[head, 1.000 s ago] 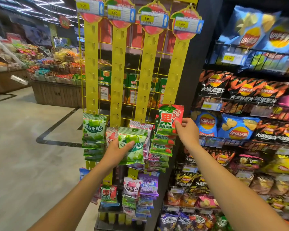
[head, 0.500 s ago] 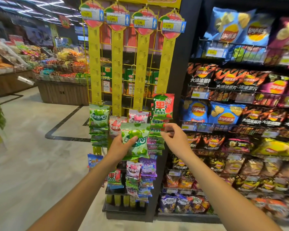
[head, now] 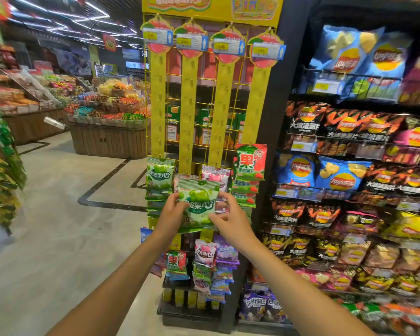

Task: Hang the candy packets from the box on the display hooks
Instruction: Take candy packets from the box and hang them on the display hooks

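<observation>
Black snack shelving [head: 298, 194] stacked with crisp bags fills the right of the frame, beside a yellow wire display rack [head: 211, 8] at centre and a wooden sweets counter [head: 107, 141] at mid-left. Four yellow hook strips [head: 157, 105] hang down the rack, each topped by one of four price tags [head: 157, 36], with bare hooks along their upper halves and packets hung only at their lower ends. A watermelon candy packet [head: 250, 162] heads the stack on the rightmost strip, a green apple packet [head: 159, 174] heads the leftmost, and a pink packet [head: 215, 177] shows on the third. At centre frame, one green apple candy packet [head: 199, 202] is held upright in front of the lower ends of the two middle strips, overlapping the packets hung there. The left hand [head: 171, 213] pinches its left edge between thumb and fingers; the right hand [head: 230, 221] pinches its right edge, fingers curled onto the wrapper.
</observation>
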